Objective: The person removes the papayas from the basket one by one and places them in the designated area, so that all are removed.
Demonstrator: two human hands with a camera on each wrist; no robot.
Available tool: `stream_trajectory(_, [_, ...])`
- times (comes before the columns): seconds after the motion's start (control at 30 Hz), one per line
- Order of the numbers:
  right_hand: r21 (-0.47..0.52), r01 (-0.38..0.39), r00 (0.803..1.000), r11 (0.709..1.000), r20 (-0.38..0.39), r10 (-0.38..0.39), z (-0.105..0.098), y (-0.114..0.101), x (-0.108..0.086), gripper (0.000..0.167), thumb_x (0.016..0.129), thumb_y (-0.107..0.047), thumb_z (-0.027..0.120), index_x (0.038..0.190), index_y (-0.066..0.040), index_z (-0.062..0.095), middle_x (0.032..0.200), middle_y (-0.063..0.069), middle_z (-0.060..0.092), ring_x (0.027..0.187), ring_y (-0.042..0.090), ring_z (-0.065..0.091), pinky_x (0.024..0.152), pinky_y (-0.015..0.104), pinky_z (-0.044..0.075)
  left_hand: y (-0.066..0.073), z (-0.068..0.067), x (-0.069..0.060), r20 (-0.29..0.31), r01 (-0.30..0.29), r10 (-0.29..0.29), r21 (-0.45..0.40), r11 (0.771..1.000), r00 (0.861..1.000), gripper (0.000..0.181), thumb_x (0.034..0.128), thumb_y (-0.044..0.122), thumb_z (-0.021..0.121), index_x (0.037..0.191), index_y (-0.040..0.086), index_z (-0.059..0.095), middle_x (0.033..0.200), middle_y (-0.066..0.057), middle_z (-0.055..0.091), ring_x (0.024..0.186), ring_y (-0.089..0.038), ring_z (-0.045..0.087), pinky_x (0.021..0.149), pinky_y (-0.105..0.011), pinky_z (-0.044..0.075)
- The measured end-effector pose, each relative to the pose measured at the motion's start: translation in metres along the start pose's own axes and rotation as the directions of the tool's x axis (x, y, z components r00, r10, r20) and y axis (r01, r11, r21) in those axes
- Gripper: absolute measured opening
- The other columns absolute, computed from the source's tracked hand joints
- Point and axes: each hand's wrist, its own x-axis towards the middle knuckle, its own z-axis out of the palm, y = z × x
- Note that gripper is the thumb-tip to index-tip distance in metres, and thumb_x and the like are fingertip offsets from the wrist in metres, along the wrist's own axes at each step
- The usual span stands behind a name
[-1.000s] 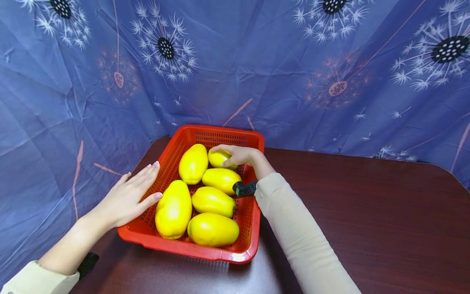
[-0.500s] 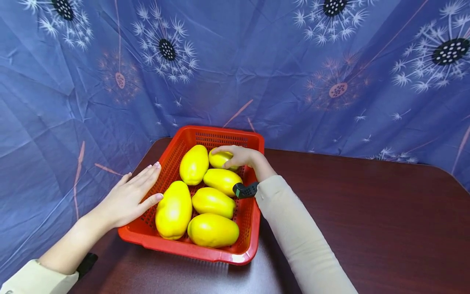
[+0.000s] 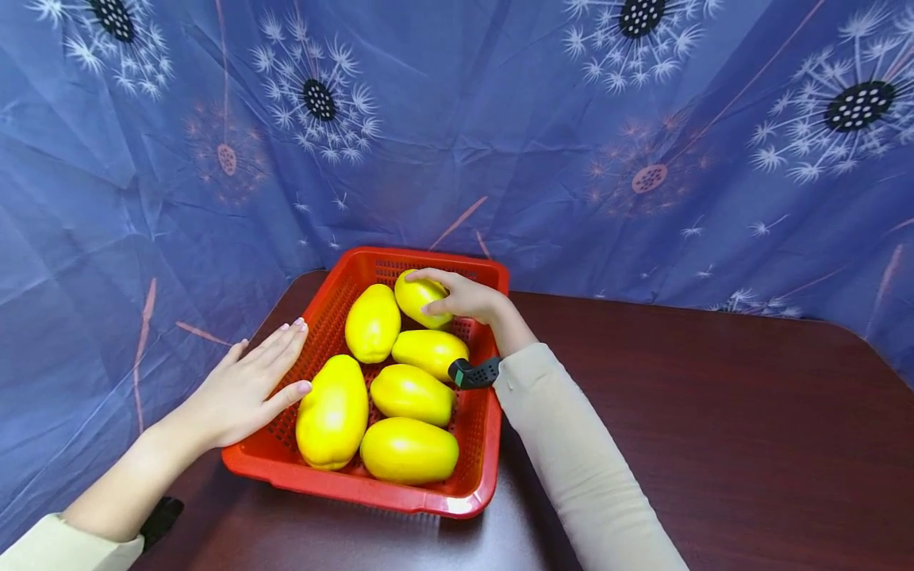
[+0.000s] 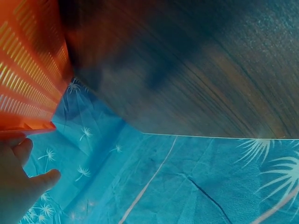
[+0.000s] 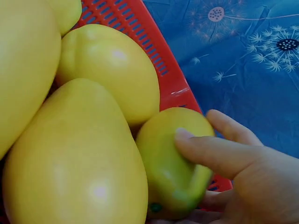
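Several smooth yellow papayas (image 3: pixel 333 412) lie in a red plastic basket (image 3: pixel 360 490). At the basket's back right, my right hand (image 3: pixel 474 300) grips a smaller papaya (image 3: pixel 414 295), thumb on one side and fingers round the other. The right wrist view shows this papaya (image 5: pixel 163 154) with a greenish lower part, beside larger ones. My left hand (image 3: pixel 250 388) rests with straight fingers along the basket's left rim. In the left wrist view, that hand (image 4: pixel 18 182) is at the rim of the slotted orange-red basket wall (image 4: pixel 32 60); most of the hand is cut off.
The basket stands on a dark brown table (image 3: pixel 685 412), towards its left end. A blue curtain (image 3: pixel 443 119) with dandelion prints hangs behind the table and on its left side. A black wrist strap device (image 3: pixel 474 373) sits at my right cuff.
My right hand has raised the back-right papaya slightly and tilted it, moving it a little up and left. The left hand stays on the rim. The head view has shifted slightly.
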Motion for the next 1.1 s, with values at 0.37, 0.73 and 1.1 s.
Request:
stream_trajectory(0.37, [0.093,-0.072,0.992,0.993,-0.1,0.081,-0.008,-0.021,-0.008,0.056,0.092,-0.006,0.057,0.143,-0.019,0.036,0.136,0.008,0.036,0.109,0.027,0.046,0.083,0.035,0.049,0.001,-0.001,0.002,0.004,-0.003,0.003,-0.01,1.0,1.0,0.073,0.0942,0.047,0.045,0.148,0.005,0.021,0.153,-0.014,0.021,0.14,-0.032,0.018,0.101,-0.066,0.015])
stream_trajectory(0.73, [0.123,-0.076,0.984,0.989,-0.151,0.095,-0.02,-0.039,-0.024,0.058,0.093,-0.01,0.056,0.144,-0.025,0.033,0.131,0.014,0.039,0.109,0.03,0.049,0.084,0.044,0.05,0.001,0.0,-0.001,-0.004,-0.002,0.002,-0.017,1.0,1.0,0.071,0.0943,0.046,0.046,0.148,0.006,0.022,0.153,-0.014,0.021,0.139,-0.032,0.018,0.101,-0.066,0.016])
stream_trajectory(1.1, [0.166,-0.049,0.967,0.985,-0.237,0.088,-0.04,-0.039,-0.052,0.059,0.093,-0.012,0.057,0.145,-0.024,0.03,0.129,0.018,0.038,0.106,0.033,0.052,0.083,0.043,0.051,0.0,0.001,-0.002,-0.023,-0.016,0.015,-0.02,1.0,1.0,0.069,0.0942,0.046,0.046,0.148,0.008,0.024,0.153,-0.013,0.022,0.139,-0.031,0.018,0.1,-0.067,0.018])
